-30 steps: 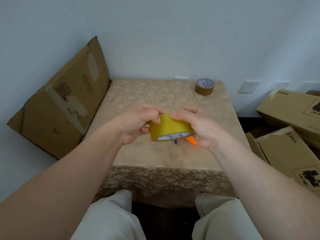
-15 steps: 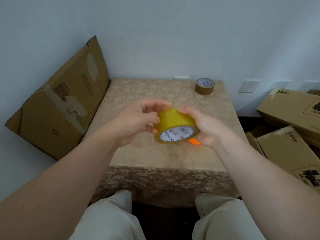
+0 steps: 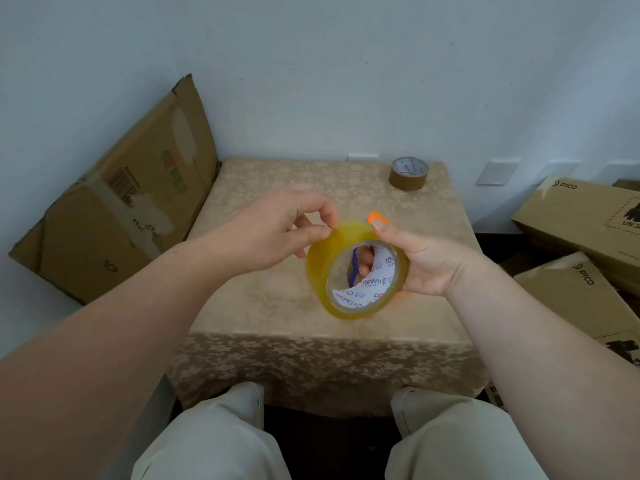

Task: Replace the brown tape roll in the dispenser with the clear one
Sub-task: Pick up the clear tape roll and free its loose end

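The clear, yellowish tape roll [image 3: 320,271] is held above the table, tipped on edge so its white printed core faces me. My right hand [image 3: 422,261] grips it from the right, fingers reaching through the core. My left hand [image 3: 277,230] pinches at the roll's top left rim with thumb and forefinger. The dispenser [image 3: 375,217] lies behind the roll; only an orange tip and a bit of blue through the core show. The brown tape roll [image 3: 408,173] rests flat at the table's far right corner.
The small table [image 3: 263,306] wears a beige floral cloth. A large cardboard box [image 3: 114,216] leans against the wall on the left. Several cardboard boxes [image 3: 581,237] are stacked on the right. My knees sit under the table's front edge.
The clear roll has been tipped up from nearly flat to on edge, its core now facing me. Both hands rose slightly, and the dispenser's orange tip now shows above the roll.
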### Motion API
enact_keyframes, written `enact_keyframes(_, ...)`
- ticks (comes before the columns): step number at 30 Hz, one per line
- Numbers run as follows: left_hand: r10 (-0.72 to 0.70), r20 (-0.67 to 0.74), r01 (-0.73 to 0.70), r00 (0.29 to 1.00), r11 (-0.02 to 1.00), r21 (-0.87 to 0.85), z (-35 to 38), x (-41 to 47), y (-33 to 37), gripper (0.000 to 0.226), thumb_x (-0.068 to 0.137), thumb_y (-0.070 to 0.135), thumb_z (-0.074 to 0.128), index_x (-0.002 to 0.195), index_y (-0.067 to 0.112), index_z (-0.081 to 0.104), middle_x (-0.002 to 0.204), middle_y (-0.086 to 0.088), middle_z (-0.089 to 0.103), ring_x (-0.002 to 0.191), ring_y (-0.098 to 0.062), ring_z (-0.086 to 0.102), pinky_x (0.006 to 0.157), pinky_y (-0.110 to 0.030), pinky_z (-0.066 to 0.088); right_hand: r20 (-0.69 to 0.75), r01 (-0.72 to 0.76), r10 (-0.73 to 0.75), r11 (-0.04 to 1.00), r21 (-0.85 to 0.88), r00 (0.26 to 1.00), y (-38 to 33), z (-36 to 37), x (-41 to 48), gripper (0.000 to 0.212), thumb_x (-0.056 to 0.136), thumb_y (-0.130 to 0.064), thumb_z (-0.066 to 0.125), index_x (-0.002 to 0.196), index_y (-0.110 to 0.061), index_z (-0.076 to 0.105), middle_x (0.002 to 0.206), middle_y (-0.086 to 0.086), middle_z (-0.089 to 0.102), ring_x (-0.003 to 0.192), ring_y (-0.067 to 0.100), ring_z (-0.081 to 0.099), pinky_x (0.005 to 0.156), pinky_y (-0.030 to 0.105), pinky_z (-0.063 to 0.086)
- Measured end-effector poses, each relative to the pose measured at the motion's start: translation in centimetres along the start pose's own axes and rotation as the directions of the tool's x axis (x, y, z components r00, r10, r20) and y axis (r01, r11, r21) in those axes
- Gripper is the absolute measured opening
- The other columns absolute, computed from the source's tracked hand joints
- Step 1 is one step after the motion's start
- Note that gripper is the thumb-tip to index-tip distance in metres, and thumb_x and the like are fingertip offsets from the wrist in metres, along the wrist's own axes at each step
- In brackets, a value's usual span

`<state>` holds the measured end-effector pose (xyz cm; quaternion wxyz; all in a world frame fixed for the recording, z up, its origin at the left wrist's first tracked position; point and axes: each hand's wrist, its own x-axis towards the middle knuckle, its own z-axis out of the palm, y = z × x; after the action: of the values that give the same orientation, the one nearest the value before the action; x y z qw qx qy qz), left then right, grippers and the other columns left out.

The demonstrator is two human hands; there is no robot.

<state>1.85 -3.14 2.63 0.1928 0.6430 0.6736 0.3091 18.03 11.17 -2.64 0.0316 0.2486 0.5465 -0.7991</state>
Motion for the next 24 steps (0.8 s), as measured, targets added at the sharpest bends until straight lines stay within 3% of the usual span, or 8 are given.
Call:
enact_keyframes(3, 0.02, 0.025, -0.022, 0.999, 0.996, 0.084, -0.1, 0.1, 0.0, 0.008, 0.088, 0.01, 0.058, 0.09, 0.015, 0.063, 0.092, -0.001, 0.059, 0.079, -0.006, 0.059, 0.066, -0.027, 0.055, 0.035, 0.031, -0.029, 0.998, -0.056, 0.999, 0.2, 0.0, -0.1, 0.068, 0.034, -0.058, 0.086, 0.082, -0.019, 0.058, 0.067, -0.003, 0.052, 0.062, 0.013, 0.054, 0.069, 0.031, 0.046)
enact_keyframes(6, 0.036, 0.03, -0.041, 0.999, 0.984, 0.175, -0.2, 0.0, 0.3, 0.008, 0.087, 0.011, 0.059, 0.089, 0.017, 0.063, 0.088, 0.005, 0.06, 0.076, 0.004, 0.055, 0.072, -0.017, 0.048, 0.017, 0.038, -0.038, 0.998, -0.048, 0.999, 0.6, 0.0, 0.0, 0.051, 0.053, -0.058, 0.073, 0.077, -0.017, 0.054, 0.069, -0.001, 0.049, 0.063, 0.015, 0.051, 0.072, 0.034, 0.044)
enact_keyframes(9, 0.058, 0.008, -0.058, 0.998, 0.972, 0.229, -0.3, 0.1, 0.8, 0.009, 0.084, 0.01, 0.062, 0.087, 0.016, 0.066, 0.084, 0.008, 0.063, 0.08, -0.004, 0.061, 0.077, -0.024, 0.051, -0.011, 0.035, -0.036, 0.997, -0.067, 0.999, 1.1, 0.2, 0.2, 0.044, 0.064, -0.059, 0.062, 0.071, -0.017, 0.051, 0.067, -0.002, 0.049, 0.06, 0.015, 0.052, 0.072, 0.034, 0.045)
enact_keyframes(13, 0.054, 0.019, -0.057, 0.998, 0.964, 0.26, -0.6, 0.3, 1.2, 0.011, 0.077, 0.006, 0.066, 0.082, 0.015, 0.069, 0.079, 0.004, 0.069, 0.075, -0.011, 0.066, 0.077, -0.031, 0.054, -0.028, 0.03, -0.033, 0.994, -0.104, 0.999, 1.6, 0.4, 0.5, 0.051, 0.06, -0.067, 0.061, 0.069, -0.018, 0.049, 0.064, -0.003, 0.049, 0.056, 0.013, 0.052, 0.07, 0.033, 0.047)
enact_keyframes(16, 0.026, 0.037, -0.034, 0.999, 0.97, 0.241, -0.8, 0.4, 1.1, 0.013, 0.073, 0.003, 0.069, 0.08, 0.014, 0.07, 0.077, 0.001, 0.072, 0.073, -0.011, 0.067, 0.076, -0.032, 0.053, -0.036, 0.037, -0.041, 0.993, -0.114, 0.999, 1.8, 0.4, 0.6, 0.056, 0.054, -0.07, 0.065, 0.066, -0.017, 0.052, 0.062, -0.001, 0.049, 0.056, 0.016, 0.05, 0.071, 0.036, 0.046)
enact_keyframes(20, -0.035, 0.093, 0.023, 0.995, 0.992, 0.122, -1.0, 0.5, 1.0, 0.018, 0.07, 0.0, 0.069, 0.077, 0.017, 0.068, 0.077, -0.002, 0.071, 0.071, -0.01, 0.065, 0.074, -0.03, 0.053, 0.023, 0.059, -0.056, 0.993, -0.106, 0.998, 2.0, 0.4, 0.6, 0.05, 0.059, -0.071, 0.061, 0.06, -0.021, 0.059, 0.066, 0.003, 0.046, 0.057, 0.019, 0.047, 0.068, 0.036, 0.042)
enact_keyframes(24, -0.063, 0.163, 0.052, 0.985, 0.996, 0.07, -1.0, 0.6, 1.0, 0.021, 0.068, -0.001, 0.069, 0.072, 0.019, 0.065, 0.074, -0.004, 0.069, 0.067, -0.013, 0.063, 0.072, -0.029, 0.055, 0.069, 0.053, -0.049, 0.997, -0.059, 0.996, 2.3, 0.2, 0.6, 0.052, 0.062, -0.069, 0.064, 0.069, -0.018, 0.063, 0.069, 0.005, 0.046, 0.056, 0.02, 0.047, 0.063, 0.033, 0.041)
